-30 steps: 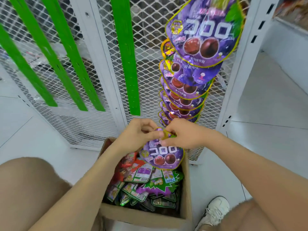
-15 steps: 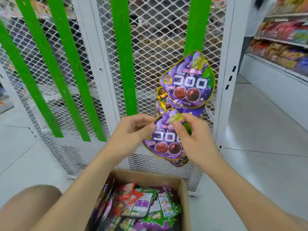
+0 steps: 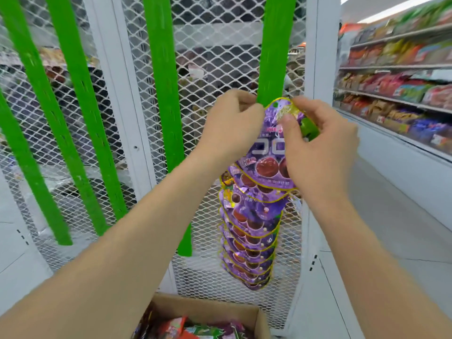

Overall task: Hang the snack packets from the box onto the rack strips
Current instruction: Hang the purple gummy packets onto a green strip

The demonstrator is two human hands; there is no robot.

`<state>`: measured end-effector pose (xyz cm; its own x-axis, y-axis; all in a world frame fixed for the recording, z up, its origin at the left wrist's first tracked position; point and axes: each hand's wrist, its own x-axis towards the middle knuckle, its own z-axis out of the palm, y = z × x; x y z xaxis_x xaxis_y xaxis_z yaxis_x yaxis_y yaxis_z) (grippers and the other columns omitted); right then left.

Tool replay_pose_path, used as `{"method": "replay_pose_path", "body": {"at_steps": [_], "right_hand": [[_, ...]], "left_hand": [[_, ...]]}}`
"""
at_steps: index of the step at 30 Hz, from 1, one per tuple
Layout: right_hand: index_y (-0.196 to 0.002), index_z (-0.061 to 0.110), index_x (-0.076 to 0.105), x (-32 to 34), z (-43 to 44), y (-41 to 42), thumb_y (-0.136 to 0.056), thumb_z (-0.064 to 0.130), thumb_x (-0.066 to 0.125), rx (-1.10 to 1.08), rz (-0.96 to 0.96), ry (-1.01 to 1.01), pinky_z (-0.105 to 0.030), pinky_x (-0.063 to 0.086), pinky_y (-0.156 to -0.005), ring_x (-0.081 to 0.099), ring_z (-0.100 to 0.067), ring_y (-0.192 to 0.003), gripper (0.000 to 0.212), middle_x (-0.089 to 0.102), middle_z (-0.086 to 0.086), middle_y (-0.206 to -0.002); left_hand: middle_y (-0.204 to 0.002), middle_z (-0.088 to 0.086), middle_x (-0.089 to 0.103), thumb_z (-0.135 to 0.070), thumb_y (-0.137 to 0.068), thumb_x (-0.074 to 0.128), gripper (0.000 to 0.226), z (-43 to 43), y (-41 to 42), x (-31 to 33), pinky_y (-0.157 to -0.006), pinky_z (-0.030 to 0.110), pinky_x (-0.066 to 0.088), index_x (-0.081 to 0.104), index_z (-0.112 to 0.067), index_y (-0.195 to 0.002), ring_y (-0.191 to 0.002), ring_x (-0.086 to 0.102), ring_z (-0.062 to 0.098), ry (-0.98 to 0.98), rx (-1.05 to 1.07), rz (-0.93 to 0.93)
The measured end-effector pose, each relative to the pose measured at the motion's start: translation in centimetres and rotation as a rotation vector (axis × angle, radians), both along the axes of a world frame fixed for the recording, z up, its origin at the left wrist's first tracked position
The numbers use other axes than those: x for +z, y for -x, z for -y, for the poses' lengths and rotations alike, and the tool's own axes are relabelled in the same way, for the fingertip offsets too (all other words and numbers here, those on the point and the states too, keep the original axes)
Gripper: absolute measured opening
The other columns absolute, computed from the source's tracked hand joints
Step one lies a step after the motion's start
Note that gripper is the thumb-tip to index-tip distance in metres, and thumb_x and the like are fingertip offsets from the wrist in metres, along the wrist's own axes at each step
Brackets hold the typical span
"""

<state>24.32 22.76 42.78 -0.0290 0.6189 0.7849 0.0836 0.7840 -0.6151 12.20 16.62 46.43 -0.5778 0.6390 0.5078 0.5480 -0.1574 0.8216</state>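
**Packet lifted to the strip, above the hung column**

A person raises a purple packet (image 3: 269,152) with both hands to the rightmost green strip (image 3: 276,45) on a white mesh rack (image 3: 215,33). The packet's punched top now sits at the lower end of the strip's bare stretch. Half a second ago it was held lower, in front of the column, and a second ago it was just above the box.

The left hand (image 3: 230,126) has its fingers curled. It pinches the packet's upper left edge, with its fingertips touching the side of the strip. The right hand (image 3: 322,148) pinches the upper right part, with the thumb pressed on the front and the fingers tucked behind.

Below the held packet, the hung packets (image 3: 249,228) overlap one another down the same strip, as they did before. The held packet covers the top of that column.

The view has tilted upward since the earlier frames. The cardboard box (image 3: 203,307) has dropped to the bottom edge of the frame, and only a sliver of its loose packets (image 3: 195,331) shows. Three more green strips (image 3: 161,94) hang bare to the left. The store shelves (image 3: 396,77) on the right fill more of the frame and are blurred.
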Motion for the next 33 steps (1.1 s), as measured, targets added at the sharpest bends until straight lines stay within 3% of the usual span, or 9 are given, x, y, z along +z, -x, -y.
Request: {"method": "replay_pose_path", "body": {"at_steps": [3, 7, 10, 15, 19, 23, 26, 28, 33], "right_hand": [[-0.118, 0.028, 0.077, 0.9, -0.6, 1.1, -0.092, 0.035, 0.071, -0.042, -0.021, -0.024, -0.042, 0.057, -0.086, 0.068, -0.007, -0.084, 0.028, 0.078, 0.012, -0.100], [-0.119, 0.026, 0.077, 1.9, -0.9, 1.8, -0.093, 0.033, 0.070, -0.077, -0.066, -0.038, -0.041, 0.057, -0.084, 0.065, -0.010, -0.081, 0.028, 0.078, 0.008, -0.099], [-0.119, 0.025, 0.077, 2.4, -0.9, 2.2, -0.094, 0.034, 0.069, -0.095, -0.098, -0.056, -0.044, 0.057, -0.083, 0.069, -0.016, -0.079, 0.029, 0.079, 0.005, -0.099], [-0.113, 0.025, 0.079, 3.1, -0.4, 2.2, -0.094, 0.029, 0.067, -0.105, -0.120, -0.082, -0.041, 0.055, -0.079, 0.067, -0.018, -0.076, 0.023, 0.076, 0.003, -0.088], [-0.110, 0.024, 0.080, 3.5, 0.3, 2.1, -0.092, 0.025, 0.066, -0.137, -0.126, -0.092, -0.035, 0.052, -0.080, 0.068, -0.019, -0.083, 0.023, 0.077, 0.000, -0.092], [-0.109, 0.021, 0.080, 3.4, 0.9, 1.9, -0.092, 0.022, 0.066, -0.169, -0.094, -0.109, -0.038, 0.052, -0.081, 0.068, -0.024, -0.084, 0.023, 0.078, -0.005, -0.092], [-0.115, 0.022, 0.079, 2.8, 0.8, 2.0, -0.093, 0.025, 0.064, -0.195, -0.077, -0.105, -0.030, 0.047, -0.082, 0.069, -0.021, -0.089, 0.027, 0.078, -0.003, -0.097], [-0.117, 0.023, 0.079, 2.5, 0.8, 2.0, -0.093, 0.026, 0.064, -0.210, -0.092, -0.108, -0.024, 0.041, -0.081, 0.068, -0.019, -0.091, 0.029, 0.078, -0.001, -0.101], [-0.117, 0.021, 0.079, 2.6, 1.1, 2.1, -0.093, 0.024, 0.065, -0.227, -0.113, -0.133, -0.022, 0.035, -0.079, 0.063, -0.015, -0.091, 0.028, 0.076, -0.002, -0.102]], "left_hand": [[-0.082, -0.009, 0.074, -0.030, -0.081, 0.054, 0.024, -0.7, 0.4, 0.8, -0.077, 0.031, 0.052, 0.074, -0.024, -0.093, -0.079, 0.066, 0.012, -0.021, 0.030, 0.032], [-0.078, 0.006, 0.061, -0.027, -0.090, 0.061, 0.023, -0.9, 0.5, 2.2, -0.068, 0.033, 0.041, 0.069, -0.006, -0.084, -0.071, 0.051, 0.018, -0.025, -0.045, 0.097], [-0.076, 0.008, 0.048, -0.036, -0.095, 0.065, 0.026, -0.7, 0.4, 3.6, -0.066, 0.032, 0.031, 0.061, -0.016, -0.078, -0.069, 0.042, 0.017, -0.001, -0.074, 0.098], [-0.098, 0.027, 0.074, -0.057, -0.083, 0.063, 0.063, -0.7, 0.5, 4.5, -0.089, 0.047, 0.058, 0.069, 0.003, -0.103, -0.077, 0.063, 0.023, 0.087, -0.119, 0.055], [-0.104, 0.021, 0.077, -0.054, -0.077, 0.064, 0.061, -0.5, 0.3, 4.8, -0.103, 0.056, 0.055, 0.073, -0.001, -0.105, -0.091, 0.075, 0.032, 0.124, -0.139, 0.081], [-0.093, 0.022, 0.072, -0.038, -0.084, 0.071, 0.043, -0.2, 0.4, 4.9, -0.086, 0.050, 0.061, 0.071, 0.004, -0.097, -0.076, 0.064, 0.022, 0.114, -0.158, 0.112], [-0.062, 0.004, 0.062, -0.026, -0.099, 0.067, 0.033, 0.3, 0.3, 4.8, -0.050, 0.022, 0.045, 0.063, -0.012, -0.070, -0.049, 0.055, 0.014, 0.134, -0.138, 0.107], [-0.055, -0.007, 0.053, -0.030, -0.101, 0.066, 0.039, 0.6, 0.5, 4.3, -0.048, 0.021, 0.034, 0.055, -0.019, -0.065, -0.043, 0.047, 0.010, 0.155, -0.148, 0.078], [-0.042, -0.011, 0.055, -0.020, -0.103, 0.064, 0.034, 0.5, 0.0, 4.7, -0.041, 0.013, 0.039, 0.060, -0.015, -0.069, -0.036, 0.052, 0.005, 0.101, -0.169, 0.164]]}}
